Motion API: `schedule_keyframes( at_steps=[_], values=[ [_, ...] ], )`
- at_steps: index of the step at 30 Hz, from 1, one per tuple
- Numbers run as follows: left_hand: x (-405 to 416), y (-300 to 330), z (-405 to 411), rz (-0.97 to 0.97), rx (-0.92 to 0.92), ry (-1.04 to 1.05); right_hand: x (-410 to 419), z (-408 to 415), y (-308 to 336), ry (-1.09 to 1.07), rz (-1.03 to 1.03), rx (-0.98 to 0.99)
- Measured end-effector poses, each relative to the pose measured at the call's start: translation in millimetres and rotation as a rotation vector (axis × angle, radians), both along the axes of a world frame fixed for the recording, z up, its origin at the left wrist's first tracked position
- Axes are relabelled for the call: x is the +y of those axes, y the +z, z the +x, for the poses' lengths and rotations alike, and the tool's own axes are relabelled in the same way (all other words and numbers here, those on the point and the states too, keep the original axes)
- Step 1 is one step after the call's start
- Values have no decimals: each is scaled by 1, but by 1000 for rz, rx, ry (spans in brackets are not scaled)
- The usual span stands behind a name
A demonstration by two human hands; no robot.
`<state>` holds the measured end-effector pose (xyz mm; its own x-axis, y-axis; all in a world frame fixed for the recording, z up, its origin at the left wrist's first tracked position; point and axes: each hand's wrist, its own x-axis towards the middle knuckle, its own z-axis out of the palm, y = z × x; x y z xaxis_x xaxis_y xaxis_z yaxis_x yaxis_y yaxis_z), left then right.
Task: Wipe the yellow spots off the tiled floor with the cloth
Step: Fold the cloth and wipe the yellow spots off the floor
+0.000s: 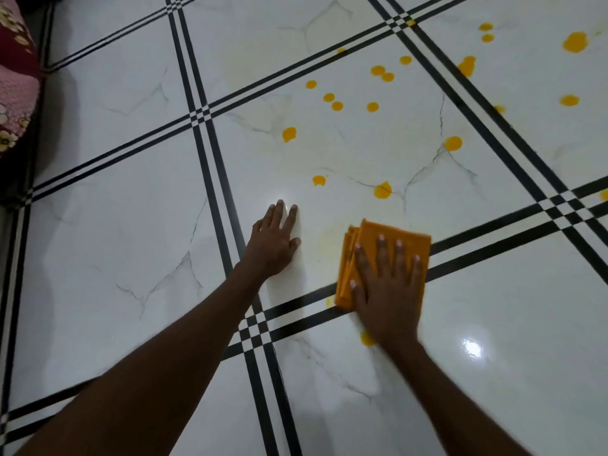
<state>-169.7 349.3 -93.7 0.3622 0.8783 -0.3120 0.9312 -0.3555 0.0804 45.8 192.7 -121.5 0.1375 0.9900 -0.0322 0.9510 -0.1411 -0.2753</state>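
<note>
A folded orange cloth (371, 238) lies on the white marbled tiled floor (131, 258), across a black grout band. My right hand (388, 284) presses flat on the cloth with fingers spread and straight. My left hand (274, 243) rests flat on the tile to the cloth's left, fingers straight. Several yellow spots (382, 190) dot the tile beyond the cloth and run toward the far right, the largest (574, 42) near the top right corner. One yellow spot (366, 339) peeks out beside my right wrist. A faint yellowish smear (324, 241) shows between my hands.
Black double stripes (210, 159) cross the floor in a grid. A pink and maroon flowered fabric (14, 83) sits at the far left edge. A bright light reflection (471, 347) shines on the tile at the right.
</note>
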Motion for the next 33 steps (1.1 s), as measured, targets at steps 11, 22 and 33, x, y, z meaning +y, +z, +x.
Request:
schedule_keyframes(
  at_steps=[11, 22, 33],
  values=[
    [-27, 2, 7, -17, -3, -13, -39, 9, 2, -101, -21, -21],
    [-27, 16, 22, 53, -33, -24, 16, 22, 36, -142, 74, 198],
    [-18, 20, 18, 82, -101, 133, 43, 44, 51, -59, -138, 104]
  ],
)
